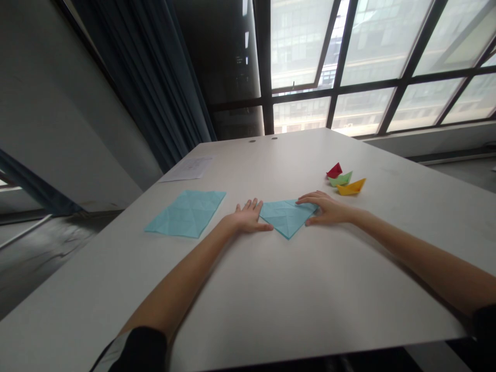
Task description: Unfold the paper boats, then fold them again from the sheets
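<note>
A light-blue sheet folded into a downward-pointing triangle (287,217) lies on the white table between my hands, creases showing across it. My left hand (248,217) rests palm down at its left corner, fingers spread and thumb pointing toward the paper's lower left edge. At the right corner is my right hand (325,207), its fingers reaching over the upper edge and its thumb apart along the lower right edge. It touches the paper without closing around it. Left of my hands lies a creased, unfolded light-blue sheet (186,213).
Three small folded paper boats stand to the right: red (334,171), green (341,179) and yellow (351,187). A white printed sheet (188,169) lies at the table's far left edge. Behind the table (256,299) are a blue curtain (151,67) and windows (372,46).
</note>
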